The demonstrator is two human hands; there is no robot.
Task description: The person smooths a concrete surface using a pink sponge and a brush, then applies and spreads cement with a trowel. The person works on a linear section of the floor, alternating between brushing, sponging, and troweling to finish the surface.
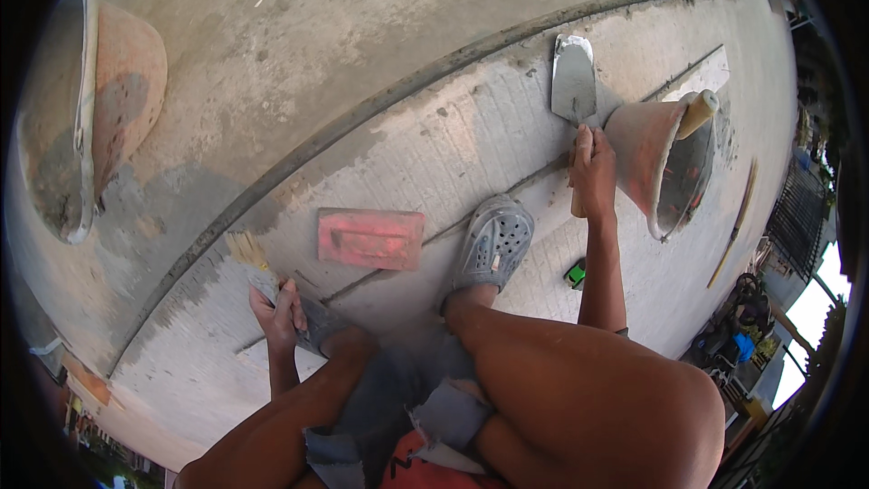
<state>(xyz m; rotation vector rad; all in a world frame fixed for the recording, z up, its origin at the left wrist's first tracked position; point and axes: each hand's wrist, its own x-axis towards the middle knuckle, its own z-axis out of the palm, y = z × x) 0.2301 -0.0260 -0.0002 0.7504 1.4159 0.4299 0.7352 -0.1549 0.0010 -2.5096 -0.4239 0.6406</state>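
My left hand (pixel 280 312) is closed round the handle of a brush (pixel 246 250) with pale bristles, held just above the concrete beside my left foot. In my right hand (pixel 593 167) is a pointing trowel (pixel 573 81); its flat blade, coated in grey, points away from me, and part of its wooden handle shows below my fingers. Between my hands a worn red plastering float (pixel 371 238) lies on the slab, its grip facing up. Close to the right hand, a mortar-stained bucket (pixel 638 149) leans with its mouth to the right, and a wooden handle (pixel 697 115) sticks out of it.
A larger stained bucket (pixel 131 81) tilts at the far left. One dark groove (pixel 362 107) curves across the concrete. My grey clog (pixel 495 244) stands beside the float. A small green object (pixel 576 273), a thin stick (pixel 735 222) and a pale board (pixel 697 77) lie right.
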